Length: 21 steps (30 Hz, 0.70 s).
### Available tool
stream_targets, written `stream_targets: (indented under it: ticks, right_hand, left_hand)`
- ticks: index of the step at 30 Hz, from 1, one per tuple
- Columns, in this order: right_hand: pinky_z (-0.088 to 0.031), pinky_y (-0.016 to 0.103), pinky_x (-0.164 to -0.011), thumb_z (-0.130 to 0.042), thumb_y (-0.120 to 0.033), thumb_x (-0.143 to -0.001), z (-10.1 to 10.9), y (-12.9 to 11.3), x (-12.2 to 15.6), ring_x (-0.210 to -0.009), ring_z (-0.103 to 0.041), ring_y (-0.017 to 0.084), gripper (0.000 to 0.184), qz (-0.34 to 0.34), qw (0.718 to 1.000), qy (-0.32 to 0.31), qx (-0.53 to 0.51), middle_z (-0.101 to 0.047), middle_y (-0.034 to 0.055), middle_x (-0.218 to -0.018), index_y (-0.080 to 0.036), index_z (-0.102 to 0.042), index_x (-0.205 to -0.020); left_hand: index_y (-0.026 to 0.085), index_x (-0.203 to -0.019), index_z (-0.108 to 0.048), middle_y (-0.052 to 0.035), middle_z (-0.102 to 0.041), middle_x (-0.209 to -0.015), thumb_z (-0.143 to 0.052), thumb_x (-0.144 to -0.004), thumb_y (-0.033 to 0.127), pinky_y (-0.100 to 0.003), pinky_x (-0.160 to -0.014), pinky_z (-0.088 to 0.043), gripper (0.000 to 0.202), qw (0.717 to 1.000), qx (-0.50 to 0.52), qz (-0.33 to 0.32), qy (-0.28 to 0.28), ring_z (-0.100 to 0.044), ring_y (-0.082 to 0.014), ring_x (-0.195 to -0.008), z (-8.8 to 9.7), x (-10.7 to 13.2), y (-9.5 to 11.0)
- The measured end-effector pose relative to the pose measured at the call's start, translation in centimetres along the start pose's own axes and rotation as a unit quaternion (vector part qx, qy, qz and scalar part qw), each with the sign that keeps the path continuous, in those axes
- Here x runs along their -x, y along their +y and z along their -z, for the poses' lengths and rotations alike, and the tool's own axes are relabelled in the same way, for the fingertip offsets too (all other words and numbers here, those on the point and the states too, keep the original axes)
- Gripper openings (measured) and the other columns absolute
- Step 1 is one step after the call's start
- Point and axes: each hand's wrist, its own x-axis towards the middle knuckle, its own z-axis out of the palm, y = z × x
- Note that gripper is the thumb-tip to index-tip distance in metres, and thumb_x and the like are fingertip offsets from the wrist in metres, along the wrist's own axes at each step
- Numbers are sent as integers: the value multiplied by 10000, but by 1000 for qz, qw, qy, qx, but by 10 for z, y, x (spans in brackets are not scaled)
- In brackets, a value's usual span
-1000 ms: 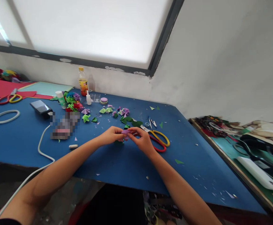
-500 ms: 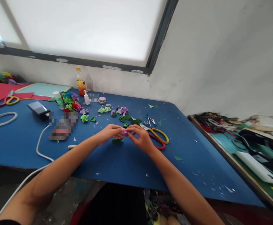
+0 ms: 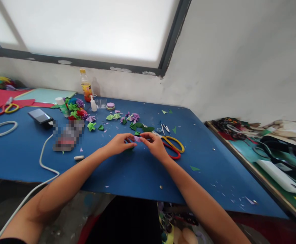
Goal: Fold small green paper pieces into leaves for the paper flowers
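Over the middle of the table, a small folded piece of purple paper [image 3: 137, 139] is held between my two hands. My right hand [image 3: 154, 145] pinches its right end between thumb and fingertips. At its left end are the curled fingers of my left hand [image 3: 121, 143], with the thumb a little apart below. Partly hidden under my left hand lies a piece of green paper. Just beyond my fingers are green paper pieces [image 3: 137, 133]. Scissors with red and yellow handles [image 3: 173, 145] lie beside my right hand.
Purple and green folded papers [image 3: 133, 117], a glue bottle [image 3: 93, 104] and a drink bottle [image 3: 86, 88] stand or lie farther back. To the left are a glue stick [image 3: 62, 107], crumpled paper flowers [image 3: 74, 107], a black device [image 3: 40, 117] and a white cable [image 3: 43, 154].
My fingers have drawn apart slightly, and more of the purple paper shows between them. My left thumb has moved away from the fingers. The view has shifted a little.
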Motion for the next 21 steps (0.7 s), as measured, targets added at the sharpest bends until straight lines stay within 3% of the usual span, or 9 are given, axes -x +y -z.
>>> stream_targets:
  ticks: [3,6,11,15,18,21]
  right_hand:
    - [-491,304,-714,-633,-304,-709,5,3,-4,-736,-612,152,201,-21,1000,19,-5,-665,34,-827,-187,-649,-871]
    - [-486,297,-676,-655,-296,-684,8,6,-6,-649,-585,124,231,-51,998,25,-30,-642,15,-801,-188,-647,-887]
    - [-475,246,-653,-729,-242,-584,11,7,-11,-607,-542,77,241,-120,976,48,-175,-601,-27,-744,-193,-651,-807]
    - [-489,221,-649,-732,-293,-598,31,-4,-14,-618,-546,67,237,-144,959,66,-236,-593,-37,-739,-221,-637,-803]
    - [-500,213,-633,-723,-325,-644,57,-20,-10,-624,-546,71,215,-98,948,74,-295,-585,-38,-745,-258,-636,-828]
    - [-516,245,-652,-543,-408,-828,81,-36,2,-697,-569,95,172,39,971,109,-208,-604,-7,-857,-300,-625,-933]
  left_hand:
    - [181,-1083,-600,-65,-645,-1055,-627,-727,415,-310,-775,-458,427,985,-167,-28,-15,-592,-211,-925,7,3,-1]
    - [201,-1087,-601,-53,-640,-1065,-617,-741,389,-304,-765,-456,394,964,-256,-31,-61,-596,-214,-922,12,4,-1]
    - [204,-1085,-602,-50,-624,-1076,-601,-752,413,-285,-749,-450,393,945,-313,-23,-91,-597,-217,-929,17,6,3]
    - [198,-1059,-606,-62,-611,-1082,-621,-721,464,-287,-714,-444,430,935,-340,2,-100,-589,-241,-933,22,8,5]
    - [194,-996,-626,-66,-627,-1027,-643,-707,420,-280,-708,-434,368,934,-341,25,-103,-583,-250,-938,23,8,4]
    - [192,-926,-646,-71,-645,-964,-657,-698,363,-266,-688,-421,285,943,-313,37,-105,-590,-246,-906,22,7,1]
